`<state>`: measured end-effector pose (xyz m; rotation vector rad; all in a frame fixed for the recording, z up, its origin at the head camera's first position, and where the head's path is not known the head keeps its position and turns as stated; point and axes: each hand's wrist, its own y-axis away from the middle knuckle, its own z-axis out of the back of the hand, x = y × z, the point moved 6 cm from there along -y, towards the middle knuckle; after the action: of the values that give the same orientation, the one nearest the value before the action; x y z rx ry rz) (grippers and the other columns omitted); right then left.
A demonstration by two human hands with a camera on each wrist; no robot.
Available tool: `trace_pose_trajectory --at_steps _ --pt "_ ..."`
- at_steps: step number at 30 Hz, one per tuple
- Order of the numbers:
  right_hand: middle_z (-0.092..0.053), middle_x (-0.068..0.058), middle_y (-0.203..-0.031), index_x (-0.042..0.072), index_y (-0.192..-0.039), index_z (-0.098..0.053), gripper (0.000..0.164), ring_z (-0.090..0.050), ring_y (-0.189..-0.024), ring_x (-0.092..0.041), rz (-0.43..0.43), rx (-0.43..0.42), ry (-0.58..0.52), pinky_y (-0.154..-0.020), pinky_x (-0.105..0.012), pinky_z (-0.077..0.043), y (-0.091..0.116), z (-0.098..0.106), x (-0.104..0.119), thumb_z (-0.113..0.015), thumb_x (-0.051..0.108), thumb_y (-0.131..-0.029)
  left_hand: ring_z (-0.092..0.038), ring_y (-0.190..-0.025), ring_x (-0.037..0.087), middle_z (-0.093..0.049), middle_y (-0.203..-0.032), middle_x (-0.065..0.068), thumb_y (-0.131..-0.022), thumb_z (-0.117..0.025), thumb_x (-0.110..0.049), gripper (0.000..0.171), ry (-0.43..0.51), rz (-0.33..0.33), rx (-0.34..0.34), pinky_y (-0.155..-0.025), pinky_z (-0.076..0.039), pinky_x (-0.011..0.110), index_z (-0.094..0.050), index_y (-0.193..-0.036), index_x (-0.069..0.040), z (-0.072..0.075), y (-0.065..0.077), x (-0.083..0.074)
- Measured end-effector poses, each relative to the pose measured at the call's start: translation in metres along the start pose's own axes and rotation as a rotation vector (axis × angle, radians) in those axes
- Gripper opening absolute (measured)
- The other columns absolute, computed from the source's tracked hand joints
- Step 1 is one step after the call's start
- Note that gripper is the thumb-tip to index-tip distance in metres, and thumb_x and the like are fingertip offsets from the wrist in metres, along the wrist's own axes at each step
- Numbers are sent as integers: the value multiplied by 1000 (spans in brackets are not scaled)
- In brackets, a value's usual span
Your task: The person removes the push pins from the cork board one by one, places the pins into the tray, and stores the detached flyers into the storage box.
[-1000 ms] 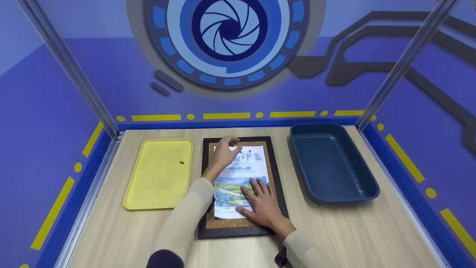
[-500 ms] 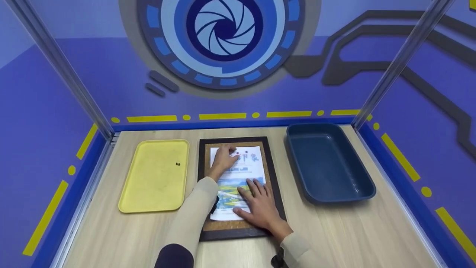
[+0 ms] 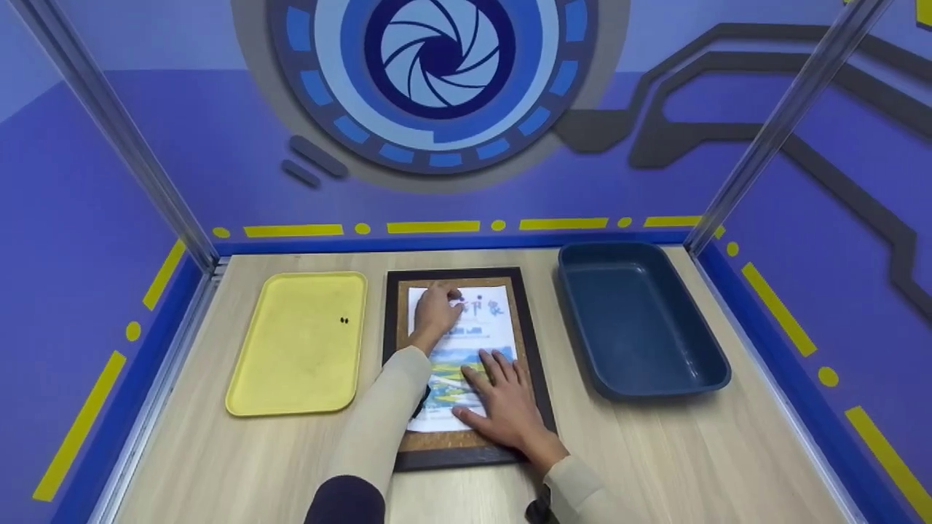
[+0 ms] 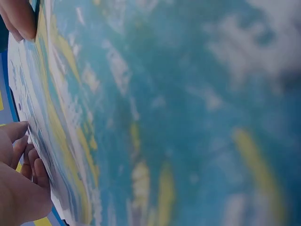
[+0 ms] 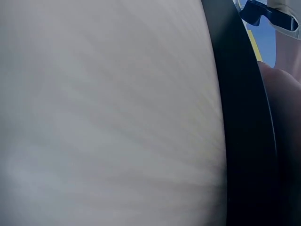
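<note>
A sheet of paper (image 3: 466, 393) with a landscape picture lies on a cork board (image 3: 459, 439) inside a black frame (image 3: 455, 458). Near the sheet's top edge my left hand (image 3: 435, 313) bends over it, thumb and curled fingers pinching at a small dark pushpin (image 3: 461, 297), which they mostly hide. Another dark pushpin (image 3: 480, 298) shows to its right. My right hand (image 3: 510, 407) rests flat on the sheet's lower right, fingers spread. In the left wrist view the curled left hand (image 4: 23, 183) touches the sheet's far part, and right-hand fingers (image 4: 21, 16) press the picture.
A yellow tray (image 3: 291, 364) with a couple of tiny black items (image 3: 344, 320) is left of the frame. To the right stands a deep dark-blue bin (image 3: 633, 327). Blue walls enclose the wooden table (image 3: 641, 466) at the back and sides.
My left hand has come down from the frame's top edge onto the upper part of the sheet. The right hand stays in place. The head view has shifted slightly.
</note>
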<state>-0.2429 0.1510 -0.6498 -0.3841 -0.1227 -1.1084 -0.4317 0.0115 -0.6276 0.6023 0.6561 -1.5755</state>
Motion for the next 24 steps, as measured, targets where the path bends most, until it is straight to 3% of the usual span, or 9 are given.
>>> trace_pose_trajectory --at_steps 15,24 --pt "-37 -13 -169 30 -157 -54 79 -30 -156 -40 -3 13 29 -121 -70 -23 0 -2 0 -50 79 -96 -68 -105 22 -71 -108 1 -99 -77 -19 6 -63 78 -32 -94 -54 41 -79 -104 -16 -1 -3 4" --pt "-39 -14 -168 27 -156 -56 76 -31 -155 -41 9 -12 8 -120 -70 -24 0 2 0 -55 75 -96 -69 -105 26 -72 -114 6 -101 -75 -20 7 -94 39 -83 -92 -55 45 -79 -101 -15 -2 -3 -1"
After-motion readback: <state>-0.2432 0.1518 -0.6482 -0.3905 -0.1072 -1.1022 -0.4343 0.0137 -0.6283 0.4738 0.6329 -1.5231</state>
